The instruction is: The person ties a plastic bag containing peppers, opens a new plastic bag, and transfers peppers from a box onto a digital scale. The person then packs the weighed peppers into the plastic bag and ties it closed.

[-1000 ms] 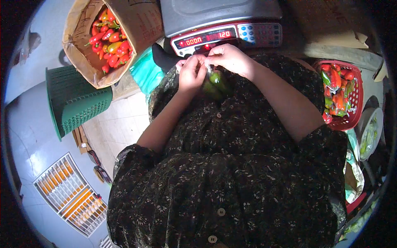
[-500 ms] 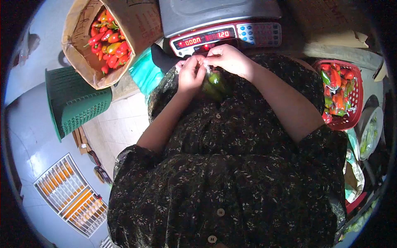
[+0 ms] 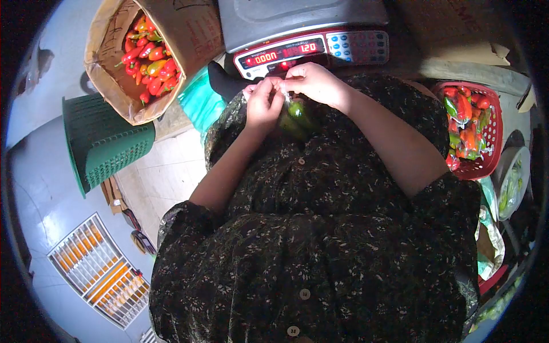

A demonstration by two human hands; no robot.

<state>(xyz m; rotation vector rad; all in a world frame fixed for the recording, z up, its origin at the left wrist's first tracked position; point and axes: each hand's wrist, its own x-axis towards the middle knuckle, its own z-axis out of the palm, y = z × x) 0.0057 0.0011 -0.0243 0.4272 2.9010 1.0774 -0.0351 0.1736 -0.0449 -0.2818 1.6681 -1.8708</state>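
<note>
My left hand [image 3: 265,102] and my right hand [image 3: 318,84] meet just in front of the digital scale [image 3: 303,50], fingers pinched together. Between them they grip the gathered neck of a clear plastic bag [image 3: 299,114]. Green peppers show through the plastic, and the bag hangs below my fingers against my dark patterned shirt. My fingertips hide the exact spot where the bag's neck is held. Red digits glow on the scale's display.
At the upper left, a paper sack [image 3: 194,34] holds red and orange peppers [image 3: 150,68], beside a green basket [image 3: 111,143]. To the right, a red basket [image 3: 490,143] contains bagged peppers. Near it sits a pale bowl [image 3: 517,183] with green vegetables.
Both hands stay at the bag's neck with only slight finger movement. The bag hangs almost as before.
</note>
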